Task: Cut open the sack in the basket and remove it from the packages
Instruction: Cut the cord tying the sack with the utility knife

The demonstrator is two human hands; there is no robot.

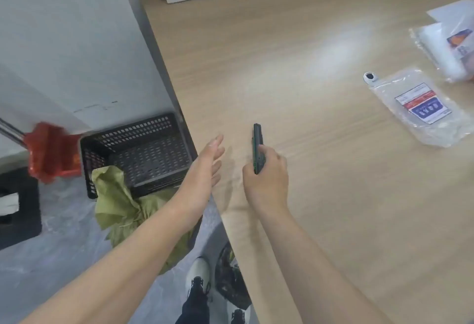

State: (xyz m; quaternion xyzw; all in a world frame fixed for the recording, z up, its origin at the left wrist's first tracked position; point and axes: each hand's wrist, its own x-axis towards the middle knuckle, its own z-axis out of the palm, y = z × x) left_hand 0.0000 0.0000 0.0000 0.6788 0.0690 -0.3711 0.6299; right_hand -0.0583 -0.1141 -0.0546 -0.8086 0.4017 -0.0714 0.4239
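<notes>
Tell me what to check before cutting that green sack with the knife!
1. Knife held firmly: ok, the right hand has a closed grip on it over the table.
2. Blade position: cannot tell, no blade shows from here.
3. Left hand away from the knife: ok, it is open, empty and apart from it.
4. Sack within reach: ok, it hangs over the near edge of the basket on the floor, beside the table.
5. Sack opened: not ok, no cut shows.
6. Packages inside the sack: cannot tell, it is bunched and partly hidden by the left arm.
</notes>
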